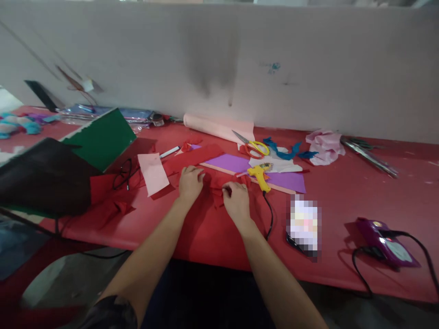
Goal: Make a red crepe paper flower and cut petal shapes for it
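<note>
My left hand (pixel 191 183) rests over the middle of the table, its fingers curled together at a piece of thin red crepe-like material (pixel 216 185). Facing it, my right hand (pixel 238 201) has thumb and fingers bent in a pinch on the same red material. Red on red makes the piece's outline hard to follow, and my fingers cover part of it. Just right of my right hand lies a yellow glue gun (pixel 260 177) with a black cord. Behind it are purple sheets (pixel 228 163) and scissors (pixel 255 148) with yellow and red handles.
A pink piece (pixel 153 173) and a marker (pixel 169 151) lie left. A green board (pixel 99 137) and dark cloth (pixel 44 178) stand further left. A phone (pixel 303 228) and purple power box (pixel 387 242) with cords sit right. A wall (pixel 137 59) closes the back.
</note>
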A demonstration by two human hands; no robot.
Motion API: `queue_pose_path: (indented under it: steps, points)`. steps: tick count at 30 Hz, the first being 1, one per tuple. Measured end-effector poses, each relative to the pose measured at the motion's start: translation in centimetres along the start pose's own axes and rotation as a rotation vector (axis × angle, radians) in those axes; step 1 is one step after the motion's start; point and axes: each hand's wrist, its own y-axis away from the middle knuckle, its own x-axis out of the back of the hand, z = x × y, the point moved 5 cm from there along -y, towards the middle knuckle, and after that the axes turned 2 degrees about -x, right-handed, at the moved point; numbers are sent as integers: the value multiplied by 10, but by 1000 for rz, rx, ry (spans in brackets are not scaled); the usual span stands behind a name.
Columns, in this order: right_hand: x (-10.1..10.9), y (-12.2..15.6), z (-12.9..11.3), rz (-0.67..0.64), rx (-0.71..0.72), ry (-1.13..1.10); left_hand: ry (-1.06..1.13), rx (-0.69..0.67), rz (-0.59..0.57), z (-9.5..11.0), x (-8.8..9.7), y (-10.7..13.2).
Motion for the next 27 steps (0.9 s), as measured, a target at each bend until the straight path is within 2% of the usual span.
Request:
queue_pose_path:
  steps: [5,12,15,18,20,22,25,27]
  points:
    - [0,0,-2,-6,10,-6,-72,30,-10,-4,2,-3]
    - [0,1,-4,-10,5,11,17,13,-11,-1,-3,-2]
    - [1,1,-4,-9,-13,0,187,13,54,-2,0,-3]
    - [5,0,-3,55,-29,-58,552,101,139,-5,3,-4]
    - [7,-1,0,113,-64,-182,804,165,129,-3,2,-2]
    - [5,-2,3,133,-135,-407,990,181,66,6,2,1]
    - [-1,-4,5,103,-243,-795,1150,128,-72,29,6,9]
    - [-2,-5,3,77,-261,-966,1195,108,-139,43,9,13]
